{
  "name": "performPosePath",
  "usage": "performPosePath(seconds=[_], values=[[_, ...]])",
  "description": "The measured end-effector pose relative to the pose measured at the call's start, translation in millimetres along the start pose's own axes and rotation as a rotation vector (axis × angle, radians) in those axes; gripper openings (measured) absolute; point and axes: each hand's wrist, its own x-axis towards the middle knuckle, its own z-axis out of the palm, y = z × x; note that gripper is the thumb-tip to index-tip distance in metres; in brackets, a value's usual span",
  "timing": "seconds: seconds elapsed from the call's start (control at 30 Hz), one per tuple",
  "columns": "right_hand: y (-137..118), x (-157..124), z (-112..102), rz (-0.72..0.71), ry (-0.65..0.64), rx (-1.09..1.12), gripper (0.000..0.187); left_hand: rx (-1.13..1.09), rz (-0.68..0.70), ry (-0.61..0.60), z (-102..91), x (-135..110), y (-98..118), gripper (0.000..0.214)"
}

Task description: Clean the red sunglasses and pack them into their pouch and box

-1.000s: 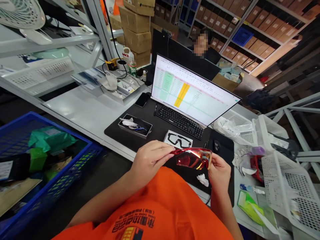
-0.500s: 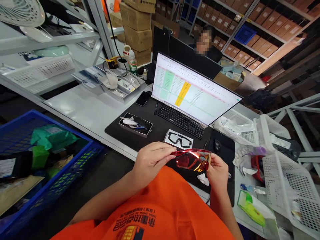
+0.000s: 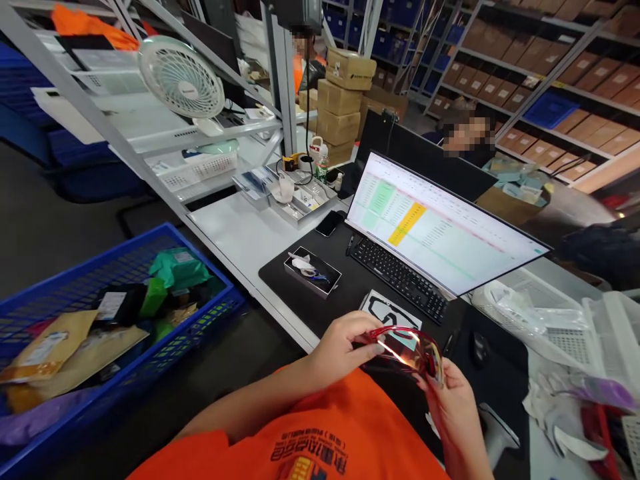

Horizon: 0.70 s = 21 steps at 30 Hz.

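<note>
Between my two hands is a pair of red-framed sunglasses (image 3: 403,347) with reflective orange-red lenses, held above the black desk mat near my body. My left hand (image 3: 343,343) pinches the left end of the frame between thumb and fingers. At the other end, my right hand (image 3: 450,393) grips the frame's right side. Just beyond the sunglasses lies a white box lid (image 3: 370,300) printed with a black glasses outline, partly covered by them. An open box (image 3: 324,283) holding a white cloth and a dark blue item rests on the mat to the left.
A monitor (image 3: 440,227) and black keyboard (image 3: 400,280) stand behind. The mouse (image 3: 480,348) and a grey handheld device (image 3: 495,433) are at right, beside white baskets (image 3: 555,333). A blue crate (image 3: 165,373) of parcels sits at left. Another person sits beyond the monitor.
The sunglasses have been tilted, so their lenses face more upward and the view passes over the frame. My head view has swung left, showing more of the crate and fan.
</note>
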Motion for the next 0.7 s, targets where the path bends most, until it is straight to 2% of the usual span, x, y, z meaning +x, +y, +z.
performPosePath(seconds=[0.1, 0.17, 0.23, 0.33, 0.4, 0.47, 0.6, 0.7], values=[[6.0, 9.1, 0.1, 0.018, 0.06, 0.118, 0.047, 0.115, -0.092, -0.042, -10.7, 1.3, -23.3, 0.017], [9.6, 16.3, -3.6, 0.016, 0.102, 0.121, 0.047, 0.303, -0.132, 0.011, -27.0, 4.3, -48.1, 0.025], [12.7, 22.6, -8.6, 0.018, 0.139, 0.111, 0.045, 0.543, -0.157, 0.163, -53.4, 9.7, -74.6, 0.023], [15.9, 28.3, -13.0, 0.019, 0.178, 0.1, 0.043, 0.723, -0.238, 0.371, -104.2, 20.7, -105.3, 0.022], [16.9, 29.3, -11.6, 0.018, 0.19, 0.096, 0.043, 0.831, -0.28, 0.479, -134.7, 28.4, -115.2, 0.025], [17.1, 28.1, -6.9, 0.026, 0.202, 0.116, 0.045, 0.929, -0.297, 0.541, -154.7, 36.0, -116.7, 0.031], [19.5, 24.1, 11.2, 0.091, 0.168, 0.212, 0.05, 1.055, -0.287, 0.541, -168.6, 45.9, -114.0, 0.035], [23.7, 29.2, 27.9, 0.065, 0.159, 0.288, 0.053, 1.071, -0.252, 0.405, -185.1, 51.7, -129.7, 0.03]])
